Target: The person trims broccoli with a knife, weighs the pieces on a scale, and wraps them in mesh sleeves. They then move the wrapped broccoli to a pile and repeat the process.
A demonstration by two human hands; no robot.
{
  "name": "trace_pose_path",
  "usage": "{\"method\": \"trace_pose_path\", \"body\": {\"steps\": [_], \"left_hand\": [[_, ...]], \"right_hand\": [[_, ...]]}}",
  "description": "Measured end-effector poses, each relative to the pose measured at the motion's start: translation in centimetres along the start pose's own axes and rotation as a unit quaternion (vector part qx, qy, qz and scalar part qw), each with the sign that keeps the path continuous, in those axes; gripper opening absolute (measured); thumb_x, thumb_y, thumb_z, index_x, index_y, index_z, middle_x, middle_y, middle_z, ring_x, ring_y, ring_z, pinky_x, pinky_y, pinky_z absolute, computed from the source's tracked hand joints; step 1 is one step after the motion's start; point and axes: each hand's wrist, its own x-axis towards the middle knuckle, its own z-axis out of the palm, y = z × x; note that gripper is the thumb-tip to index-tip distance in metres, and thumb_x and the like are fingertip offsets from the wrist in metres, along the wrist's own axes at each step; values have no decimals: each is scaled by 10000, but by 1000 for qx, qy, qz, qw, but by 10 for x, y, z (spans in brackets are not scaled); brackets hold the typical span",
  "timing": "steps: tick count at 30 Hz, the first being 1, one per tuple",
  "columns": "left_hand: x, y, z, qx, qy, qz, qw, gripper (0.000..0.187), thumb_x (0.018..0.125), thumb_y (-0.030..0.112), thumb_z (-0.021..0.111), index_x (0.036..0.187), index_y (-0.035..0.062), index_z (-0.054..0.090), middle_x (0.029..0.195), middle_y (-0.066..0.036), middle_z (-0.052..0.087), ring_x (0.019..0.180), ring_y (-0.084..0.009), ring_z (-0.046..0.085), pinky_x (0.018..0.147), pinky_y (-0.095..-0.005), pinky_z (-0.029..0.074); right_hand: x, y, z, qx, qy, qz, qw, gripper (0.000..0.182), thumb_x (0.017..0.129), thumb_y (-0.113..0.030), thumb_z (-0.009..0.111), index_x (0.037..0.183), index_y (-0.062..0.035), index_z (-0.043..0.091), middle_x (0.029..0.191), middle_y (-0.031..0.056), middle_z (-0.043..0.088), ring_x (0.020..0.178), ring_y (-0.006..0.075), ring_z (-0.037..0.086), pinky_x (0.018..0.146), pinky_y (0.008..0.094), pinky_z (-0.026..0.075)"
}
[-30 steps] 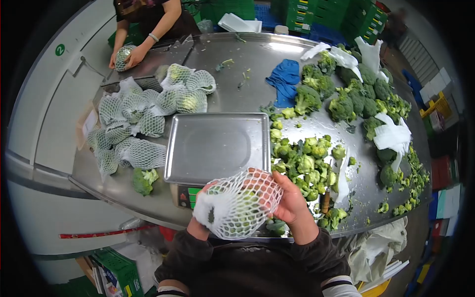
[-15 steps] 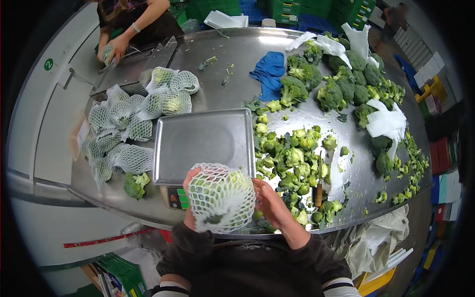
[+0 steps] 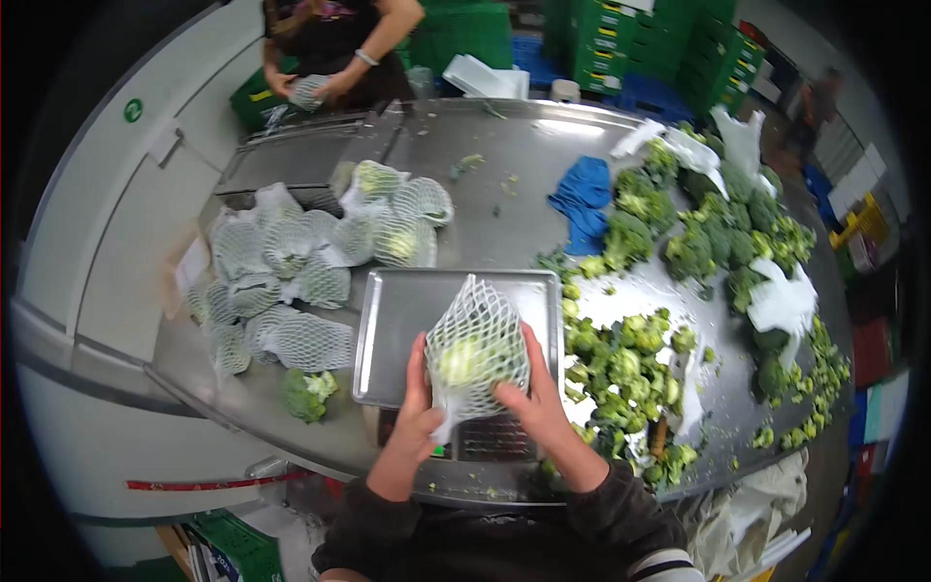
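Observation:
Between my two hands is a broccoli head in a white foam net (image 3: pixel 477 354), its pale cut stem showing through the mesh. My left hand (image 3: pixel 419 412) grips its left side, and my right hand (image 3: pixel 535 393) closes on the right with the thumb across the front. The bundle is over the near part of a metal tray (image 3: pixel 393 301), which rests on a weighing scale. Left of the tray lie several netted broccoli heads (image 3: pixel 301 339), with one bare broccoli piece (image 3: pixel 308 394) in front of them. Cut broccoli stems (image 3: pixel 626 373) are heaped to the right.
Whole broccoli heads (image 3: pixel 718 238) are piled at the right with white foam nets (image 3: pixel 781 301) on them. A blue cloth (image 3: pixel 584 204) lies behind the stems. A knife handle (image 3: pixel 659 438) shows among them. Across the table a co-worker (image 3: pixel 339 48) holds a netted bundle. Green crates (image 3: pixel 601 44) stand behind.
The netted broccoli has moved from the tray's near edge to over it and turned, so its stem shows. My right hand, beside it before, now grips it. The view has shifted.

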Motion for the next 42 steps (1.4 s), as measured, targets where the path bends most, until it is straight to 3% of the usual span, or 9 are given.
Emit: {"method": "trace_pose_path", "body": {"steps": [6,16,20,21,22,28,32,40,42], "left_hand": [[36,37,-95,-320,152,-42,934,638,765,405,579,1300,97,418,1282,-118,493,1103,-402,510,663,-446,501],[252,195,-272,24,257,90,962,351,815,179,572,1137,73,484,1077,-118,551,965,-275,562,749,-425,503],[309,192,-331,711,108,456,524,643,628,-61,758,1189,45,462,1113,-121,493,1043,-227,507,874,-319,455],[321,190,-334,621,127,362,683,567,687,-37,728,1187,25,467,1121,-127,484,1043,-232,504,909,-316,427],[338,191,-343,688,142,396,591,523,732,-43,683,1203,26,466,1146,-121,480,1056,-216,493,905,-313,431],[460,202,-569,326,201,144,913,442,852,80,590,1269,41,449,1247,-94,458,1139,-184,452,879,-267,469],[432,203,-513,375,204,216,878,438,887,180,525,1290,37,425,1261,-122,461,1131,-247,464,867,-333,489],[379,213,-457,376,248,201,870,800,717,415,747,1293,-27,410,1192,-228,525,1033,-316,540,934,-348,411],[370,214,-503,805,146,229,527,699,741,324,747,1239,-55,437,1202,-248,507,1087,-342,503,922,-393,403]], "right_hand": [[35,-19,41,224,-59,107,967,746,847,-279,579,1417,7,192,1358,245,362,1173,286,481,903,377,453],[38,9,-6,147,123,274,942,270,906,-113,514,1112,60,546,892,158,648,720,194,643,645,282,532],[49,13,-46,91,251,251,930,245,901,-124,526,1070,47,568,868,138,648,677,162,627,630,271,525],[54,12,-53,87,261,260,925,248,898,-137,537,1064,44,572,875,129,649,683,153,625,627,268,521],[59,14,-62,84,269,268,921,252,895,-150,548,1058,40,575,882,120,649,688,144,622,623,265,516],[100,85,-174,-287,363,138,876,381,802,-174,662,1123,0,555,936,81,608,841,158,586,623,253,490],[163,97,-225,-515,437,31,737,769,701,-254,742,1312,-20,339,1282,216,362,1189,353,385,984,412,349],[158,120,-255,-467,385,97,790,739,649,-257,744,1294,-86,426,1021,219,573,953,359,568,843,396,453],[132,112,-247,-347,451,104,816,675,671,-219,729,1276,-107,452,1081,184,591,974,301,590,851,354,462]]}}
